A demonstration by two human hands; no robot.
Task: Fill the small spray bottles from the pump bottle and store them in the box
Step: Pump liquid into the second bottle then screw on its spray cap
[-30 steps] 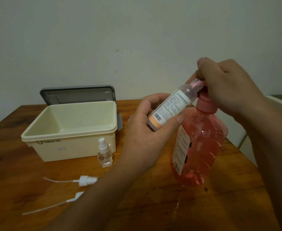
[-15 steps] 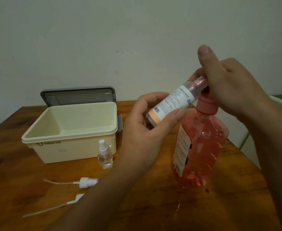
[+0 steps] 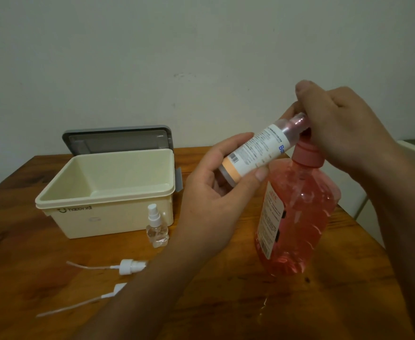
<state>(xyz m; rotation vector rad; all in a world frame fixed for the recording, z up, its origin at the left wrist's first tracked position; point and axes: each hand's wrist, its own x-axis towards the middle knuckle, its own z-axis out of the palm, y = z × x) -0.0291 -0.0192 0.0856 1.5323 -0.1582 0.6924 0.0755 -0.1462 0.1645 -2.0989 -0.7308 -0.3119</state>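
A big pump bottle [image 3: 297,222] of pink liquid stands on the wooden table, right of centre. My right hand [image 3: 341,128] curls over its pink pump head, which is mostly hidden. My left hand [image 3: 216,192] grips a white-labelled spray bottle [image 3: 258,153] by its lower end, tilted, its open neck up at the pump spout. A small clear spray bottle [image 3: 156,228] with a white cap stands in front of the cream box [image 3: 108,192], which is open and holds nothing.
The box's grey lid [image 3: 118,139] leans against the wall behind it. Two loose white spray heads with dip tubes [image 3: 127,266] [image 3: 113,290] lie at the front left. A little liquid [image 3: 262,312] glistens on the table. The table's right edge runs close by.
My right thumb, raised half a second ago, has come back down onto the pump head. The labelled bottle stays at the spout.
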